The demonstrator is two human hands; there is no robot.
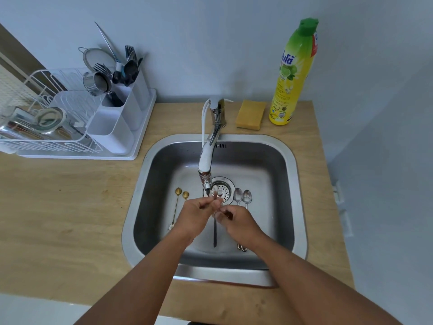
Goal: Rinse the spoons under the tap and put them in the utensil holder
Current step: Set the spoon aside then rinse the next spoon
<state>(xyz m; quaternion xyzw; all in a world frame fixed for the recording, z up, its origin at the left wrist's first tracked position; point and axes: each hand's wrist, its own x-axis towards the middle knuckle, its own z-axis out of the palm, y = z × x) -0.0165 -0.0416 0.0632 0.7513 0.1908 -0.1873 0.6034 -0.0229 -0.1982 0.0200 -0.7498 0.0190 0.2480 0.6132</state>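
Note:
Both hands meet under the tap (207, 165) over the steel sink (290, 174). My left hand (198, 213) and my right hand (236, 219) are both shut on one spoon (215, 192) whose bowl sits just below the spout, with water blurring it. Its dark handle (214, 233) hangs down between my wrists. Two gold spoons (178, 193) lie on the sink floor to the left. Two silver spoons (242, 197) lie to the right of the drain (225, 187). The white utensil holder (117, 118) stands at the back left with cutlery in it.
A white dish rack (46, 137) with a metal cup and lids adjoins the holder on the wooden counter (70, 207). A yellow sponge (250, 114) and a yellow dish-soap bottle (293, 73) stand behind the sink by the wall.

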